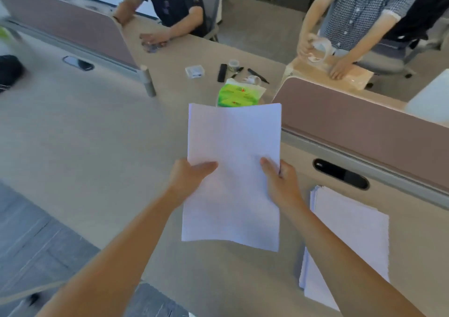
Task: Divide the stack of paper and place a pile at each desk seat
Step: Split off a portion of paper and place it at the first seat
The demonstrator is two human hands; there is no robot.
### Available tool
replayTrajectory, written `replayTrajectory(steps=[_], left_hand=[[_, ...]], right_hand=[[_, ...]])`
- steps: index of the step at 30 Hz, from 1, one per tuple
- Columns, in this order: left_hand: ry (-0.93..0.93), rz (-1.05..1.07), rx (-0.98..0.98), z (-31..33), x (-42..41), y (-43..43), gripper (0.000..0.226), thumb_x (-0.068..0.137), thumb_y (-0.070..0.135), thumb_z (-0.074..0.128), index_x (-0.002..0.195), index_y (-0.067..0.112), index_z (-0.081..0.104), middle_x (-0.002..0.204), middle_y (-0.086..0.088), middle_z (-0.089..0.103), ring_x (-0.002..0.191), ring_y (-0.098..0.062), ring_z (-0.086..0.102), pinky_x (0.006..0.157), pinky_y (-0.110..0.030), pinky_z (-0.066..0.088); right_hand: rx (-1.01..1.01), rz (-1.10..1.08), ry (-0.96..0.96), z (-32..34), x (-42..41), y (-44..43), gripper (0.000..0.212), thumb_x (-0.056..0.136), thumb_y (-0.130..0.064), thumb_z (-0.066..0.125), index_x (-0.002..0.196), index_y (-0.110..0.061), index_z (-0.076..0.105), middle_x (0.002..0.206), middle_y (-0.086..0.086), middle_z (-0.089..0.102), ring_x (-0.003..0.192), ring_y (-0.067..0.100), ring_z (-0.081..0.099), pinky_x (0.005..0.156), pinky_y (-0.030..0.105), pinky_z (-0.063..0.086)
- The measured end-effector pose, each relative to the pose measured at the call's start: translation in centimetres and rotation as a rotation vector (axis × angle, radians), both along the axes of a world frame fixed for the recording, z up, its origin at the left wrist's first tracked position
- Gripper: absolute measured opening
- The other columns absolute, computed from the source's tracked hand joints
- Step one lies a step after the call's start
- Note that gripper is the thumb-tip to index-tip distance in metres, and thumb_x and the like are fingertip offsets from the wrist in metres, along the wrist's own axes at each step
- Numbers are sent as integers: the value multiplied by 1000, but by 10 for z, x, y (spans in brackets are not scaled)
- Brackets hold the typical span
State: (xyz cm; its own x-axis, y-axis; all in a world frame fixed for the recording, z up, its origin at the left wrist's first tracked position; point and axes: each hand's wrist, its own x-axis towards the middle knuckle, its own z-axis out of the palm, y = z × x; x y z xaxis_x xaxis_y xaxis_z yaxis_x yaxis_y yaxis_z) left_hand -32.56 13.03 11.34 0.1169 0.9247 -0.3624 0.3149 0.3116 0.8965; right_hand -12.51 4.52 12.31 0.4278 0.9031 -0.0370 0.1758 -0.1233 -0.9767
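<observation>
A: Paper — a sheaf of it, held up off the desk. How is it gripped?

B: Both hands pinch it. The left hand has its thumb lying across the top sheet at the left edge, with the other fingers hidden under the sheets. The right hand does the same at the right edge, thumb on top and the rest curled beneath. The sheaf sags a little between them and hangs above the middle of the desk.

A: And what is already set down?

B: One pile lies flat on the desk at the person's right, just beside the right forearm, below the cable port and the brown divider. I judge that seat to be served.

A: The other seats?

B: The near left stretch of desk shows no paper. Across the dividers, two people sit — one in a dark shirt, one in a checked shirt handling a tape roll — and I see no white pile before either. A green tissue pack and some pens lie between.

A: So, early on?

B: I'd say so: one pile placed, the rest in hand, with more dividing and placing to come.
</observation>
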Motion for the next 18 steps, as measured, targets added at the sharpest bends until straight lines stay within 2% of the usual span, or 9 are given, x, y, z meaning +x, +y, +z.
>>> replayTrajectory(steps=[2,4,6,8,11,14,16,17,18], left_hand=[[-44,50,-32,15,-20,0,33,59,41,84,77,14,76,78,-14,73,62,-21,59,56,-31,46],[-65,100,-45,30,-44,-2,27,64,36,84,75,14,74,64,-2,68,52,-15,53,49,-20,40],[-101,157,-44,42,-69,-7,20,70,29,84,77,13,73,63,3,70,59,-16,60,58,-26,49],[-134,207,-27,53,-97,-12,20,69,27,84,81,14,73,71,1,74,71,-22,67,73,-39,56],[-183,288,-52,57,-134,-13,16,76,23,81,84,13,72,76,-2,76,67,-20,72,68,-35,61],[-213,368,-72,53,-182,-1,49,64,42,83,98,9,71,93,-11,75,75,-25,72,76,-42,60],[-164,380,-53,50,-212,9,38,76,45,76,95,14,67,87,-5,71,73,-22,68,69,-34,57],[-147,379,-21,49,-226,14,26,84,43,71,89,18,63,82,0,67,70,-17,65,63,-29,53],[-133,370,13,48,-241,19,22,88,41,67,83,21,61,80,3,65,68,-13,63,59,-25,50]], right_hand=[[21,77,36,5,-9,16,21,98,-24,57,78,-25,62,54,-19,53,50,-7,44,52,11,36],[47,137,88,9,-25,32,18,92,-31,58,84,-18,67,65,-17,59,58,-7,49,57,14,41],[50,198,83,15,-47,45,31,88,-37,53,72,-13,61,64,-3,51,58,5,44,55,26,37],[58,288,33,23,-75,56,35,90,-38,50,62,-17,47,57,1,36,52,9,33,52,29,27],[63,341,-30,34,-109,70,44,98,-26,52,57,-21,38,51,-5,33,44,1,29,47,23,29],[9,335,-5,37,-149,84,43,99,-23,52,62,0,51,54,8,47,49,5,41,52,22,35],[2,308,48,37,-178,95,47,98,-27,52,85,18,57,77,33,63,63,21,62,62,26,40],[-3,294,57,37,-195,99,48,98,-29,52,92,19,56,91,35,64,74,30,68,67,28,41],[-12,279,53,37,-212,104,46,97,-30,53,92,16,59,96,33,65,80,30,69,70,29,43]])
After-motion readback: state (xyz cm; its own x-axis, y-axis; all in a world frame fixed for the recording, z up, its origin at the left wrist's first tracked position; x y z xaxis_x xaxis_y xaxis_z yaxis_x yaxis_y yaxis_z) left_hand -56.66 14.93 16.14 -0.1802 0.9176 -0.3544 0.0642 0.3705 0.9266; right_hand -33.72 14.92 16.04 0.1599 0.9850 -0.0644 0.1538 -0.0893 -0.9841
